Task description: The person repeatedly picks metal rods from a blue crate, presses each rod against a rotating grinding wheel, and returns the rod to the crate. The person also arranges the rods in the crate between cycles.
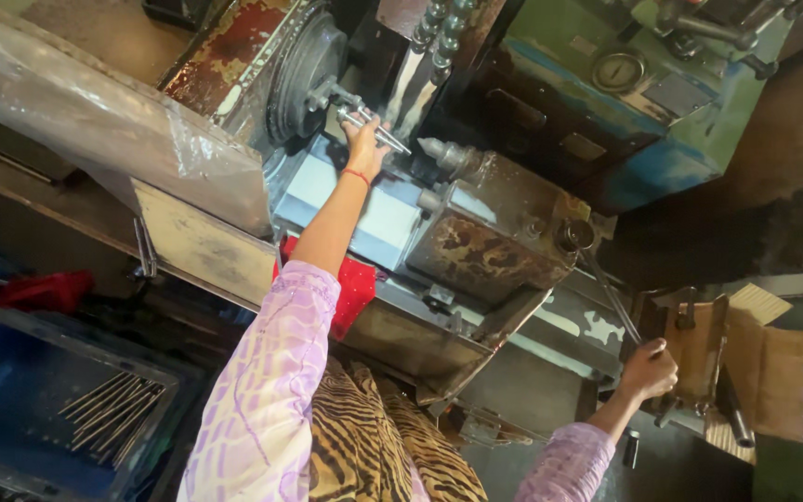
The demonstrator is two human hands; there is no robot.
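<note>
My left hand (364,145) reaches up to the round chuck (305,80) of a worn lathe and is closed around a thin shiny metal rod (379,131) at the chuck's jaws. A red thread circles that wrist, and the sleeve is lilac. My right hand (649,370) sits low at the right, gripping the end of a long dark lever (612,299) that runs up to the rusty carriage block (494,244). The pointed metal centre (440,151) stands just right of the rod.
A blue crate (11,381) at the lower left holds several thin metal rods (109,418). A plastic-wrapped bundle (76,102) lies at the upper left. A red cloth (357,286) hangs on the bed; cardboard pieces (764,358) are at the right.
</note>
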